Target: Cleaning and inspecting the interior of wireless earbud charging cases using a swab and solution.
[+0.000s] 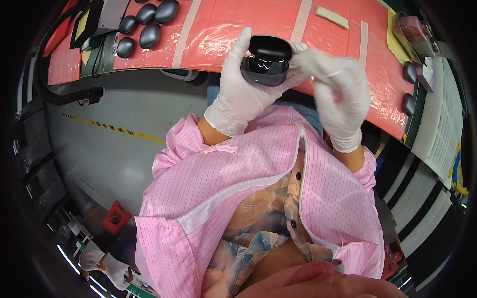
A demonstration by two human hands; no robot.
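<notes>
A dark earbud charging case (pixel 265 79) lies in my left hand (pixel 238 97), its lid up and a small green light lit on its front. Shiny black shapes show in its inner tray; whether earbuds sit there I cannot make out. White gloves cover both hands. My right hand (pixel 343 94) is just right of the case, with bent fingers reaching toward its side. Its fingertips are smeared by motion, so what they hold, if anything, does not show.
Several closed dark cases (pixel 150 36) rest at the left of the red-covered table (pixel 218 35). A pale strip (pixel 332 17) lies toward the back right. Two more dark cases (pixel 409 104) are at the right edge, near a metal holder (pixel 415 35). A black flexible hose (pixel 42 74) curves at the left.
</notes>
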